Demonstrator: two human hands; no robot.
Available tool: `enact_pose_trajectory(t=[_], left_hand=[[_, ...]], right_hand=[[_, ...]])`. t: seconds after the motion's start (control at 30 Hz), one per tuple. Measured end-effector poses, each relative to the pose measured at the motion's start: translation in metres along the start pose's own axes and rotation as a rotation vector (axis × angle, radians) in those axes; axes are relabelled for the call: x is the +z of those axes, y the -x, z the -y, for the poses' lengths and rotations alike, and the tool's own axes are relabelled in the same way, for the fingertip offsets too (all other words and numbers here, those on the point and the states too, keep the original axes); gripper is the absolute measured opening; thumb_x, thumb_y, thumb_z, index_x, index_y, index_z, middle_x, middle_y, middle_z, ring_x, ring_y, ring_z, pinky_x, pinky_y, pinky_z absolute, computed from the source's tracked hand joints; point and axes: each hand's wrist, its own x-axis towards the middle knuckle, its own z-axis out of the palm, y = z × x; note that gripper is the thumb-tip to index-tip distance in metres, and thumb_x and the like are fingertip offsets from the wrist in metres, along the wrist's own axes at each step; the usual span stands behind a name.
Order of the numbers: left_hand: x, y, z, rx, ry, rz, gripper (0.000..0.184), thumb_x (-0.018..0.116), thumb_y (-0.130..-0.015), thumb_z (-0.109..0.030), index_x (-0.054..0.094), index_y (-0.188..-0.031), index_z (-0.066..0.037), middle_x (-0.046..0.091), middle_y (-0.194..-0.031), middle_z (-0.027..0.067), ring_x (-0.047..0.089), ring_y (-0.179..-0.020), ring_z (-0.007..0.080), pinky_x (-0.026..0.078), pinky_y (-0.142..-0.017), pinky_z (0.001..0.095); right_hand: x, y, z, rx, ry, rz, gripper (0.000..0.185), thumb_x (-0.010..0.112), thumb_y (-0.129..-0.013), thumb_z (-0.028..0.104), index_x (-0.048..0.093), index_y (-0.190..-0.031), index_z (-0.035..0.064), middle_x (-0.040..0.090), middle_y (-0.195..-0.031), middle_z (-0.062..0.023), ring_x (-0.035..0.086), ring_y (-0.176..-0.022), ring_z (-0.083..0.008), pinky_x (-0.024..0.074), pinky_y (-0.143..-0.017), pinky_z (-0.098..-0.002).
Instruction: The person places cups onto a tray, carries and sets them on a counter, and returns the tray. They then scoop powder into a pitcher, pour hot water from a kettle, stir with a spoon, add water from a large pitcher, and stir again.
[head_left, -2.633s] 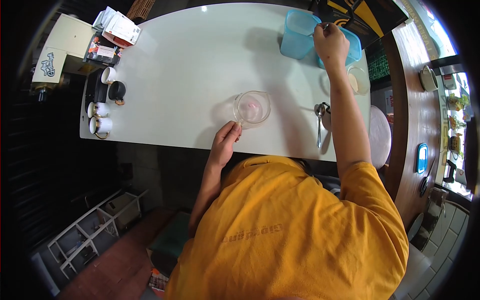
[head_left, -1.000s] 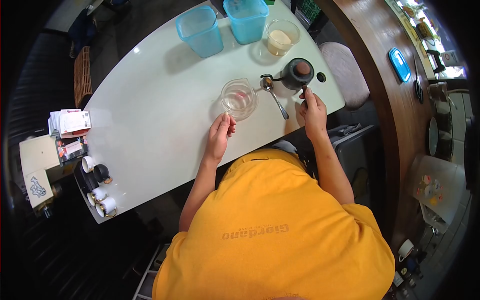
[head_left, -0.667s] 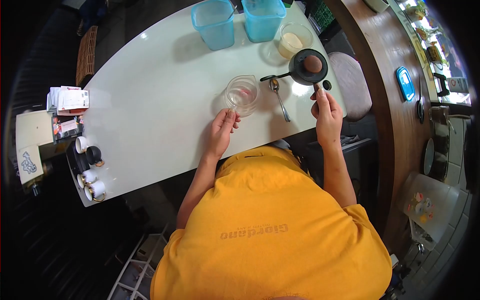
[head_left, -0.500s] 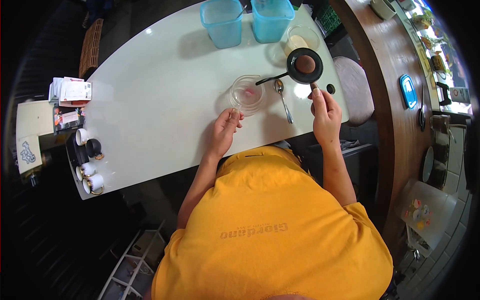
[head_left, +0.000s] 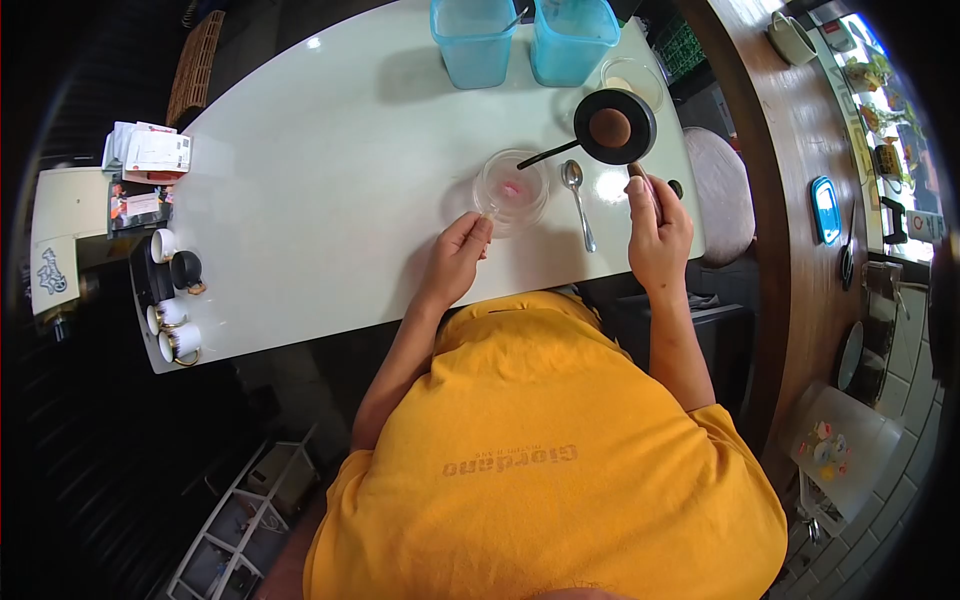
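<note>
A black gooseneck kettle (head_left: 613,127) with a round brown centre on top is held in my right hand (head_left: 662,235), whose fingers are wrapped round its brown handle. Its thin spout (head_left: 550,154) points left, with the tip over the far side of a clear glass cup (head_left: 535,205). A small pinkish patch shows in the cup. I cannot make out any stream from the spout. My left hand (head_left: 457,258) is closed at the cup's near edge, pinching what looks like its handle. Right of the cup lies a metal spoon (head_left: 581,205).
Two blue plastic containers (head_left: 474,60) stand at the table's far edge, one with a utensil in it. Behind the kettle is a clear bowl (head_left: 650,85) with pale contents. White cups (head_left: 180,342) and papers (head_left: 160,152) sit at the left. A wooden counter (head_left: 765,180) runs along the right.
The view has shifted a little. Against the table, the kettle has moved slightly left, and its spout tip reaches further over the cup. Both hands keep their holds.
</note>
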Motion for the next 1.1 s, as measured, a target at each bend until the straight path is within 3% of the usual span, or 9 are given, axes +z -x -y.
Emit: enact_pose_trajectory(t=[0.1,0.6,0.87,1.1], left_hand=[[0.0,0.001,0.003,0.026,0.047,-0.023,0.031,0.049,-0.1,-0.027,0.051,-0.08,-0.004,0.046,-0.07,-0.0032,0.041,-0.064,0.006,0.04,-0.061,0.0218],[0.004,0.0,-0.003,0.054,0.12,0.008,0.029,0.047,-0.1,-0.022,0.055,-0.081,-0.002,0.052,-0.075,-0.001,0.049,-0.071,0.0078,0.042,-0.069,0.0228],[0.002,0.008,-0.007,0.058,0.002,-0.144,0.033,0.056,-0.097,-0.028,0.059,-0.078,-0.001,0.052,-0.066,-0.0031,0.045,-0.062,0.0042,0.038,-0.057,0.0198],[0.003,0.012,-0.004,0.042,0.087,-0.117,0.032,0.056,-0.097,-0.028,0.06,-0.078,-0.003,0.052,-0.065,-0.0032,0.043,-0.06,0.0037,0.035,-0.055,0.0195]], right_hand=[[0.002,-0.001,-0.001,-0.046,0.019,-0.018,0.026,0.058,-0.093,0.02,0.066,-0.101,-0.0034,0.058,-0.065,-0.0097,0.052,-0.057,-0.0123,0.0415,-0.056,-0.0267],[-0.004,-0.006,-0.001,-0.132,0.012,-0.074,0.025,0.059,-0.092,0.02,0.065,-0.099,-0.0032,0.058,-0.065,-0.0118,0.052,-0.055,-0.0152,0.0405,-0.054,-0.0289],[-0.008,-0.004,-0.002,-0.107,0.018,-0.072,0.024,0.059,-0.092,0.02,0.066,-0.098,-0.0023,0.057,-0.063,-0.0103,0.052,-0.053,-0.0147,0.0395,-0.052,-0.0281],[-0.008,-0.005,0.0,-0.123,0.004,-0.095,0.023,0.059,-0.092,0.02,0.066,-0.098,-0.0019,0.057,-0.061,-0.0075,0.051,-0.053,-0.0124,0.0393,-0.051,-0.0273]])
